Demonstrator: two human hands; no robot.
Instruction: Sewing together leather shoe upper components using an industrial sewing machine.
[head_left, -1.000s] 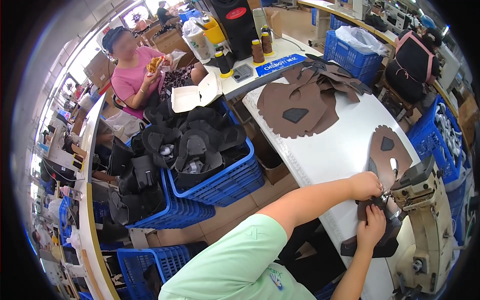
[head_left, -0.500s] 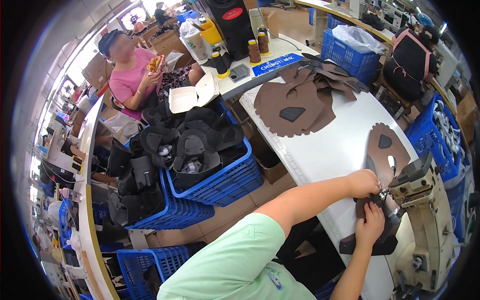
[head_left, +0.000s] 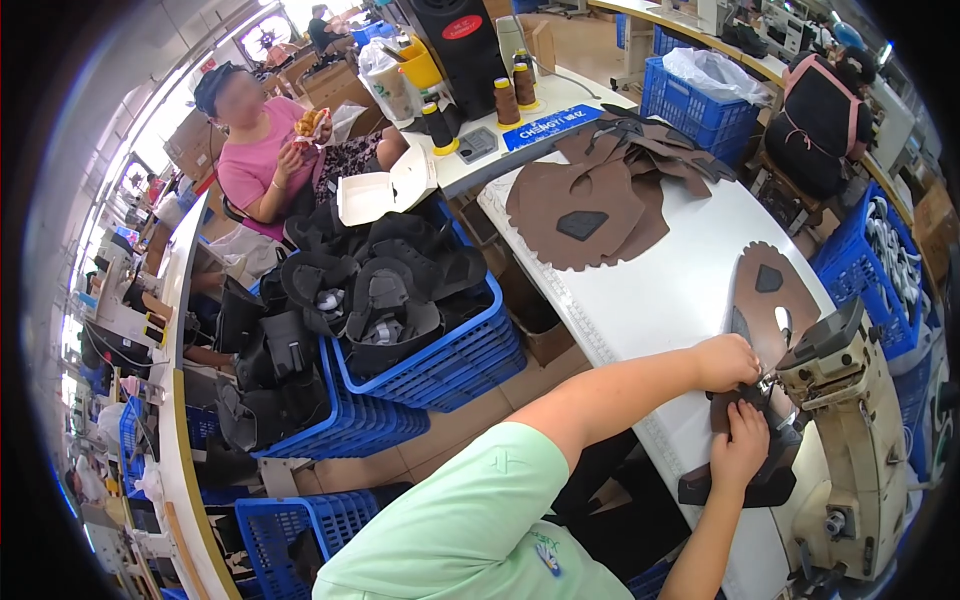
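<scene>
A brown cut piece with a scalloped edge (head_left: 768, 300) and a dark patch lies flat beside the sewing machine (head_left: 840, 420). My left hand (head_left: 728, 362) is closed, its fingers curled at the near end of that piece, close to the needle area. What the fingers grip is hidden. My right hand (head_left: 740, 445) rests with fingers stretched out on dark brown material (head_left: 722, 412) just below the left hand, next to the machine. Black material (head_left: 765, 488) lies under the right wrist.
Stacked brown pieces (head_left: 585, 215) lie at the table's far end, near thread cones (head_left: 505, 103). Left of the table stand blue crates (head_left: 450, 365) filled with black parts. A seated person in pink (head_left: 260, 150) holds food; another person (head_left: 820, 120) sits at far right.
My hands stay in nearly the same place at the machine. The seated person's hand with the food has shifted slightly.
</scene>
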